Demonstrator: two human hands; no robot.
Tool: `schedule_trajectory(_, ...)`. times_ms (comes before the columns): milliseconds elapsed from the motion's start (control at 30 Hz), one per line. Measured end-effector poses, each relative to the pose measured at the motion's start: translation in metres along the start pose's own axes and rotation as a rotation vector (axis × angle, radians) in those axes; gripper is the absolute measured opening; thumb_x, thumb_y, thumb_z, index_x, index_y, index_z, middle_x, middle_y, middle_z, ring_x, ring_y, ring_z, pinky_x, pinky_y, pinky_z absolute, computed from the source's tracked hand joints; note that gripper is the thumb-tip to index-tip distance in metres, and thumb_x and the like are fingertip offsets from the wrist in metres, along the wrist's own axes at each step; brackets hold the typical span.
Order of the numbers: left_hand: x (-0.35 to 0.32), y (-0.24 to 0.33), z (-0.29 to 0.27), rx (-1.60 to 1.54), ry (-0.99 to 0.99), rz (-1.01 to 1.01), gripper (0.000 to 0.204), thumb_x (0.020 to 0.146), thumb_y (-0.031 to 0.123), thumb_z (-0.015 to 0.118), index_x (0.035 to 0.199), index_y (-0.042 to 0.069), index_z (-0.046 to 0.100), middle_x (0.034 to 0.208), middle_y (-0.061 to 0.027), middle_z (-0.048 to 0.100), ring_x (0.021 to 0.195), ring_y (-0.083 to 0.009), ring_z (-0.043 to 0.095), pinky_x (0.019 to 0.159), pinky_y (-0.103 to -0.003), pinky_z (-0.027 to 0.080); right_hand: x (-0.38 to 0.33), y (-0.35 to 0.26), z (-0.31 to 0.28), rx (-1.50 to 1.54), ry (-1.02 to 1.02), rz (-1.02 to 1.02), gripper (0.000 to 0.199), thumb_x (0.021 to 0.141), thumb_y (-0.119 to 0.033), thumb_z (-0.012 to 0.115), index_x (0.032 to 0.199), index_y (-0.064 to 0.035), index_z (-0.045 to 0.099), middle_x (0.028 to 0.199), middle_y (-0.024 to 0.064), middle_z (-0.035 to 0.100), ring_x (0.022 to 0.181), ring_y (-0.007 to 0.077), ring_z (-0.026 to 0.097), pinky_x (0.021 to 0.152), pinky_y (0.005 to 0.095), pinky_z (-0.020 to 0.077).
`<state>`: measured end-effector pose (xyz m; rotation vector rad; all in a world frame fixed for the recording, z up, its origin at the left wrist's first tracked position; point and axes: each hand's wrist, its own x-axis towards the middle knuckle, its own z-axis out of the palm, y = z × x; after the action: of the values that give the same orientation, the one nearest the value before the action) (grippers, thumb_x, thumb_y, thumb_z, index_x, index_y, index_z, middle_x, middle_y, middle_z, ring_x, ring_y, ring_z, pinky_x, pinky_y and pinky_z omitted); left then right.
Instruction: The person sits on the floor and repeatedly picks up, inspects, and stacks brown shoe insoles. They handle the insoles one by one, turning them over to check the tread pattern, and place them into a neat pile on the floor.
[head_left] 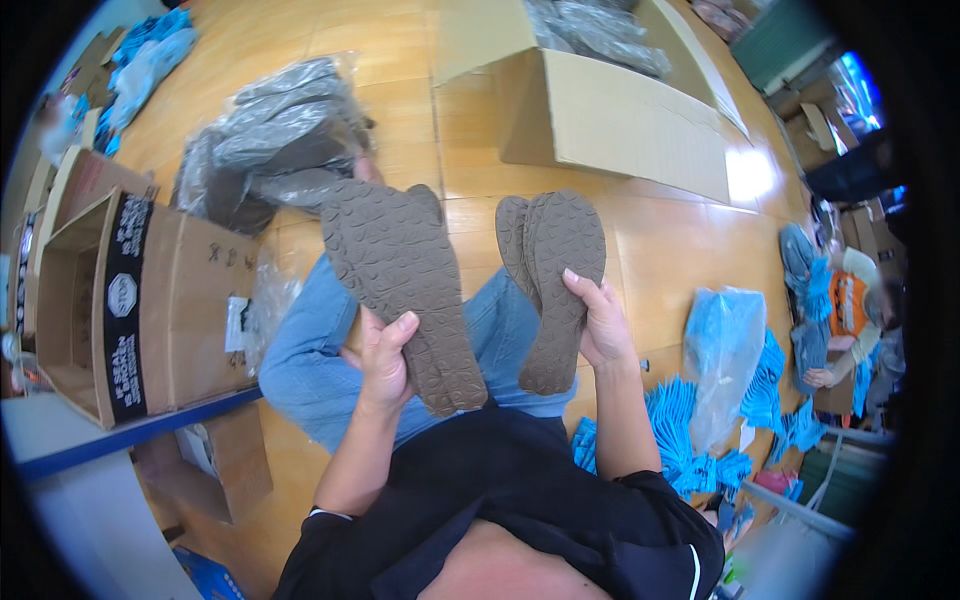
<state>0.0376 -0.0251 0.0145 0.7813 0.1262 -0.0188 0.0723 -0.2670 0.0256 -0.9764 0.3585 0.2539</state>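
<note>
Two hands up, each on brown sole stock. My left hand (383, 352) is closed around the lower end of a single brown insole (400, 290), tread-patterned face toward the camera, tilted with its top leaning left. My right hand (600, 325) is closed on the edge of a stacked pair of brown insoles (555, 285), thumb side pressing them together, roughly upright. Both lots are held in the air above my lap, over the jeans (310, 360), well clear of the wooden floor (680, 250). The two lots are apart, with a gap between them.

Step in hand, as I read it: comparing or matching insoles, single against stack. Judgement only.

Next move probably calls for bringing the single one alongside the stack with heel and toe aligned and the same face out. The left grip sits low on the piece, so the top end may flop; a hold nearer the middle would steady it.

Around me: a pile of plastic-bagged grey insoles (270, 140) on the floor ahead left, an open cardboard box (610, 120) ahead, another cardboard box (120, 300) on its side at left. Blue items (700, 440) lie in a heap at right by a clear plastic bag (725, 340). Another person (850, 310) sits at far right, handling blue pieces.
</note>
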Motion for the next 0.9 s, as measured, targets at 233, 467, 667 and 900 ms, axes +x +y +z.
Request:
schedule_trajectory(233,0.005,-0.016,0.007,-0.016,-0.072,-0.094,0.055,0.087,0.008,0.057,0.137,0.005,0.034,0.121,-0.0139,0.056,0.105,-0.0220,0.061,0.088,-0.036,0.054,-0.009,-0.031,-0.100,0.113,0.198,-0.149,0.032,0.091,-0.018,0.057,0.117,0.0007,0.057,0.104,0.0102,0.066,0.091,0.0205,0.064,0.082,0.0340,0.0523)
schedule_trajectory(467,0.007,-0.018,0.011,-0.016,-0.083,-0.106,0.064,0.086,0.006,0.060,0.142,0.007,0.029,0.131,-0.0118,0.050,0.120,-0.0219,0.051,0.102,-0.038,0.043,-0.009,0.012,-0.155,-0.474,0.653,-0.094,0.035,0.090,-0.012,0.058,0.123,-0.0010,0.053,0.109,0.0090,0.063,0.096,0.0185,0.061,0.086,0.0318,0.0486)
schedule_trajectory(667,0.007,-0.015,0.011,-0.003,-0.109,-0.106,0.071,0.085,0.004,0.062,0.144,0.008,0.023,0.136,-0.0108,0.045,0.123,-0.0210,0.048,0.104,-0.037,0.040,0.005,0.014,-0.069,-0.420,0.247,-0.476,0.053,0.090,-0.002,0.057,0.140,0.0001,0.039,0.135,0.0130,0.050,0.124,0.0215,0.046,0.103,0.0313,0.0377)
schedule_trajectory(900,0.004,-0.009,0.011,0.232,-0.099,0.192,0.078,0.081,-0.005,0.068,0.143,0.007,0.023,0.134,-0.0099,0.045,0.122,-0.0195,0.048,0.104,-0.036,0.040,0.012,0.040,0.048,-0.521,-0.215,-0.412,0.052,0.088,-0.006,0.062,0.137,-0.0006,0.044,0.135,0.0147,0.049,0.127,0.0201,0.043,0.107,0.0316,0.0337)
